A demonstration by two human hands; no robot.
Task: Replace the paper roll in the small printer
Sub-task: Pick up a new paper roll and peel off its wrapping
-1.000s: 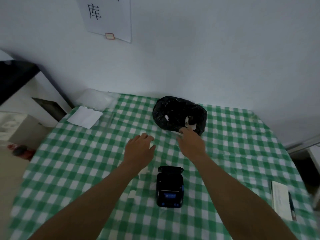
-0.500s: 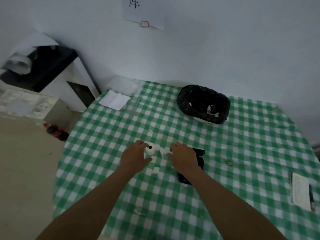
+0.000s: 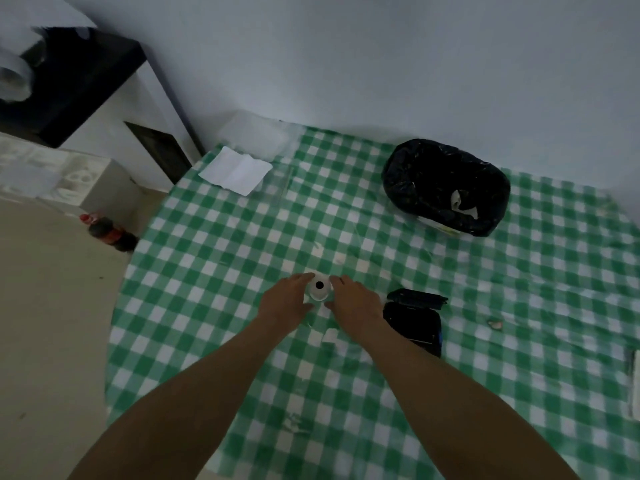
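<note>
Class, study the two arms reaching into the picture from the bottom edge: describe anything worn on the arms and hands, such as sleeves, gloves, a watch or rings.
Both forearms are bare up to the frame edge: no sleeves show. The left hand and right hand wear no gloves. No watch, bracelet or ring is visible on either wrist or hand, though the image is dim.

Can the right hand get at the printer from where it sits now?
Probably yes. The right hand is at the paper roll, and the printer lies just beside its wrist with its lid open and nothing between them.
</note>
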